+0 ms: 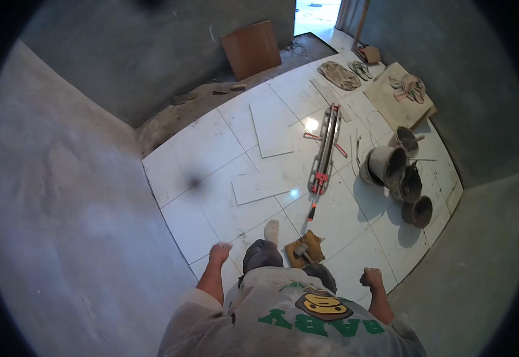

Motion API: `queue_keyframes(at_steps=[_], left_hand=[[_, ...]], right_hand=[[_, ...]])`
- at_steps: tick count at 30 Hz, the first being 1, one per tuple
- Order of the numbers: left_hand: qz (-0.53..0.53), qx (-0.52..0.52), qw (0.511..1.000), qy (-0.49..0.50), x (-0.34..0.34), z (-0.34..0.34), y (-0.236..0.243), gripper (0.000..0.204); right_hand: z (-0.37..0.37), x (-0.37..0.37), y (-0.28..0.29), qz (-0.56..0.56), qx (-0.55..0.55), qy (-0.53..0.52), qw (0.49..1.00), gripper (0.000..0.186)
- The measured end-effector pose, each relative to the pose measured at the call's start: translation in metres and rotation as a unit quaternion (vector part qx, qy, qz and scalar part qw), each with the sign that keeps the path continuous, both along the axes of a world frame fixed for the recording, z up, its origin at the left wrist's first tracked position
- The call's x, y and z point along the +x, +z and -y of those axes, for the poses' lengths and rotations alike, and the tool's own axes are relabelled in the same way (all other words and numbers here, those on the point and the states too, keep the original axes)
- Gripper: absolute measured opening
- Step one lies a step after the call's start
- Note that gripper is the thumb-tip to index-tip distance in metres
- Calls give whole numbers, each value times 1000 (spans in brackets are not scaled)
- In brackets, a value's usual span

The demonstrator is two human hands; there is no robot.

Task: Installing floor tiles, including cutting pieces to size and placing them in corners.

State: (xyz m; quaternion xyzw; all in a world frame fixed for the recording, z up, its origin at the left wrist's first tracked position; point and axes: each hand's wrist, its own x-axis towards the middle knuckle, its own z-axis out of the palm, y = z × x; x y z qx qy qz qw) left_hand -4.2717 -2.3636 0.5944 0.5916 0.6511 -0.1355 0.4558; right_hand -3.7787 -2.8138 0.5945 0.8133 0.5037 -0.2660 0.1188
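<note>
My left hand (220, 251) hangs beside my left knee above the tiles, its fingers loosely curled and nothing visible in them. Out to the right of my body, my right hand (372, 277) is closed in a fist; a dark patch shows at its fingers, too small to name. Neither hand touches the tools. Between my legs a mallet (302, 252) rests on a yellowish-brown cloth or sponge (313, 241). Ahead lies a long manual tile cutter (327, 149) with red fittings, its handle (312, 212) pointing toward me.
Two loose white tiles (271, 134) (259, 189) lie left of the cutter. Several mortar-stained buckets (388, 163) crowd the right side. Farther back are a sack (384, 98), a crumpled cloth (338, 75) and sandals (360, 70). A brown tile (251, 50) leans on the far wall beside a doorway.
</note>
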Motion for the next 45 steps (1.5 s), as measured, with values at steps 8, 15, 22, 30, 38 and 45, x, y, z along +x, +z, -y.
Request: queue_keyframes(at_steps=[8,15,22,30,38,45], left_hand=[[153,95,966,183,66,-156,57,43],[6,84,996,-37,71,-144,-15,30],[78,-14,982,173,164,-232,-7,24],[219,75,932,280,361,-432,33,24],[102,12,991,89,454,-532,-7,30],[-33,-137,988,-58,556,-766,-84,36]], right_hand=[[-114,4,54,-173,-40,-348,921,16],[-198,43,56,-59,-138,-87,985,18],[-286,146,41,-58,-157,-125,978,22],[-507,372,81,70,-33,-91,993,22],[-733,478,137,-121,210,-377,894,42],[-873,499,101,-153,227,-334,902,45]])
